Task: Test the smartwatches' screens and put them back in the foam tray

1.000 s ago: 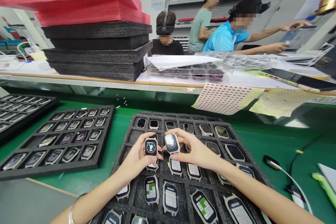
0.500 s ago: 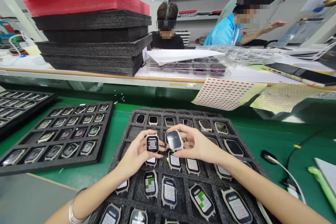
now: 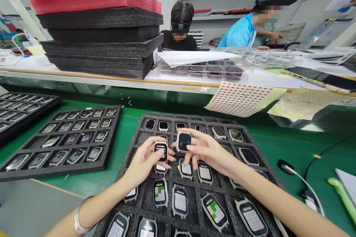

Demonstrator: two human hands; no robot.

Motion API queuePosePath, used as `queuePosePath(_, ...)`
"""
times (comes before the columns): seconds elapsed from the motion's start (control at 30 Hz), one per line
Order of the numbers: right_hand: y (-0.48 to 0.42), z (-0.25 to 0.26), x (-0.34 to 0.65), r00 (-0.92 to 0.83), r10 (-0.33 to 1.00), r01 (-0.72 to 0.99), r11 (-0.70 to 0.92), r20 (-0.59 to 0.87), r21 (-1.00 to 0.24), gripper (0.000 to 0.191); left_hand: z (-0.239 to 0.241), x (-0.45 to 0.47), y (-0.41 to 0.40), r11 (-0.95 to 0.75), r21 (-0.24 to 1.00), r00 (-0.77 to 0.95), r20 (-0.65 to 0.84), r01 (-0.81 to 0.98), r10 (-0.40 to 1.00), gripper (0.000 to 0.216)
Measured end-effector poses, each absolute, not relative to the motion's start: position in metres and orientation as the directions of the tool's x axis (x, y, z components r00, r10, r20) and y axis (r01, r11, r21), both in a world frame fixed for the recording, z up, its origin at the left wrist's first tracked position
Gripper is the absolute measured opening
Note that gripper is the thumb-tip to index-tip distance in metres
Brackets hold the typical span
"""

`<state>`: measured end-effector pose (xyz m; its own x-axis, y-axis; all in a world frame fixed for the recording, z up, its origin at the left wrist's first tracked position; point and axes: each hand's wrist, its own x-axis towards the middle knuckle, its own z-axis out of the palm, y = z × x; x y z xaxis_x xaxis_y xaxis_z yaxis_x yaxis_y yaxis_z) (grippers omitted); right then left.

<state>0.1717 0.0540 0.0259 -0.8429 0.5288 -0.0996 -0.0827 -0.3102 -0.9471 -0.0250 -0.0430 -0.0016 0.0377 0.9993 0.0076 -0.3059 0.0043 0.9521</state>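
A black foam tray with several smartwatch bodies in its pockets lies right in front of me on the green belt. My left hand is closed round one watch body whose screen shows text, thumb on its face. My right hand pinches a second watch body with a dark screen, just above the tray's upper rows. The two watches are side by side, a few centimetres apart. Watches in the near rows have lit screens; those in the far row are dark.
A second foam tray of watches lies to the left, a third at far left. A cable and black puck lie to the right. Behind, a raised bench holds stacked black and red foam, clear trays, sticker sheets. People work behind it.
Both hands lowered slightly toward the tray. The right-hand watch's lit screen went dark and it now faces me squarely. The left-hand watch's screen changed from a clock face to text.
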Motion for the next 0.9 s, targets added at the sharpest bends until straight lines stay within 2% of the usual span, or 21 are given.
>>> queuePosePath(0.23, 0.053, 0.021, 0.172, -0.817, 0.562, -0.038, -0.279, -0.131, -0.96, 0.087, -0.002, -0.027, -0.046, 0.011, 0.936, 0.054, 0.009, -0.352, 0.999, 0.035)
queuePosePath(0.5, 0.052, 0.02, 0.17, -0.829, 0.548, -0.02, -0.23, -0.113, -0.973, 0.082, -0.001, -0.028, -0.046, -0.001, 0.964, 0.033, 0.01, -0.267, 0.999, 0.036)
queuePosePath(0.7, 0.052, 0.022, 0.171, -0.834, 0.547, -0.055, -0.2, -0.065, -0.978, 0.068, -0.006, -0.033, -0.052, 0.001, 0.977, 0.063, 0.012, -0.214, 0.998, 0.065)
queuePosePath(0.8, 0.053, 0.022, 0.172, -0.845, 0.53, -0.05, -0.21, -0.07, -0.976, 0.066, -0.009, -0.047, -0.055, -0.022, 1.0, 0.065, 0.023, -0.017, 0.998, 0.063)
queuePosePath(0.87, 0.053, 0.022, 0.172, -0.851, 0.52, -0.047, -0.223, -0.078, -0.974, 0.065, -0.009, -0.059, -0.057, -0.122, 0.946, 0.03, 0.118, 0.299, 0.993, 0.053)
queuePosePath(0.9, 0.053, 0.022, 0.172, -0.852, 0.517, -0.049, -0.231, -0.08, -0.972, 0.064, -0.009, -0.066, -0.057, -0.166, 0.864, 0.027, 0.174, 0.476, 0.984, 0.047)
